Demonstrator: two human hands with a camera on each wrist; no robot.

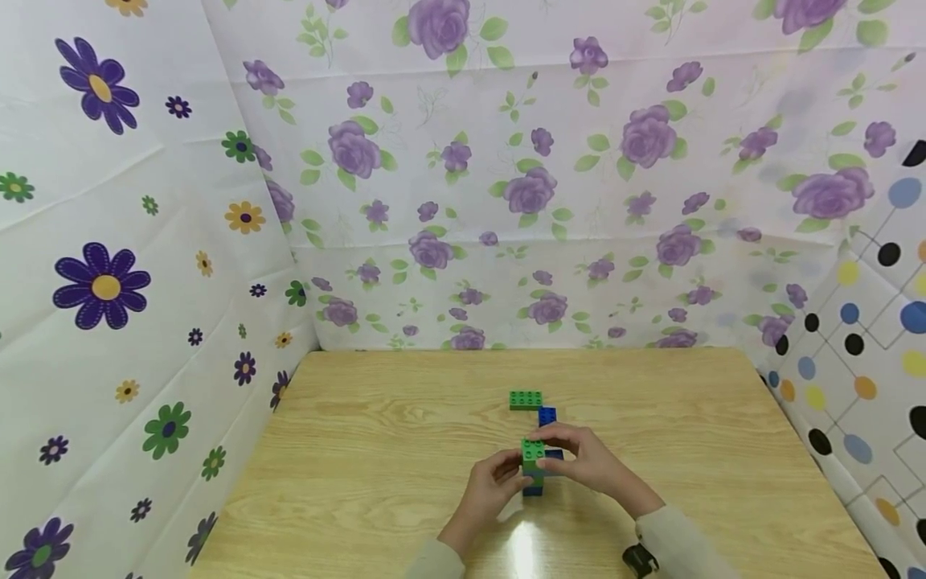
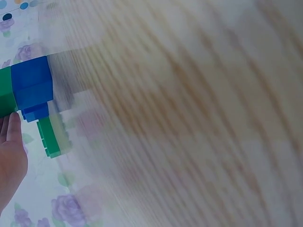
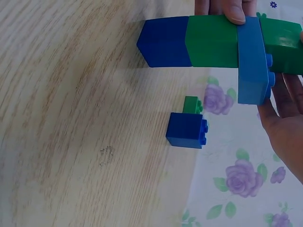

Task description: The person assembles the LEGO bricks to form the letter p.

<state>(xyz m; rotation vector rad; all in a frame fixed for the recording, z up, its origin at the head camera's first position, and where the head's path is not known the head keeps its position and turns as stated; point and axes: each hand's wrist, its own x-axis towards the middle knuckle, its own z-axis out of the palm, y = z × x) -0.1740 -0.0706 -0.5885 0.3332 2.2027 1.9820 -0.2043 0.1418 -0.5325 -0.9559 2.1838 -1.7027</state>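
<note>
A small tower of toy building bricks stands on the wooden table, a dark blue brick (image 3: 165, 42) at its base and a green brick (image 3: 213, 41) above that. Across it lies a longer blue brick (image 3: 252, 66), jutting out to the right, with a top green brick (image 1: 533, 450) over it. My left hand (image 1: 483, 492) grips the tower's middle from the left, thumb in front. From the right, my right hand (image 1: 595, 462) pinches the top green brick between thumb and fingers. The left wrist view catches only part of the left hand (image 2: 13, 161).
Behind the tower lie a loose blue brick (image 1: 547, 415) and a flat green brick (image 1: 526, 400), close to each other. Flowered cloth (image 1: 463, 201) hangs along the table's back edge, with more patterned cloth at both sides. A black strap (image 1: 640, 560) shows at the right wrist.
</note>
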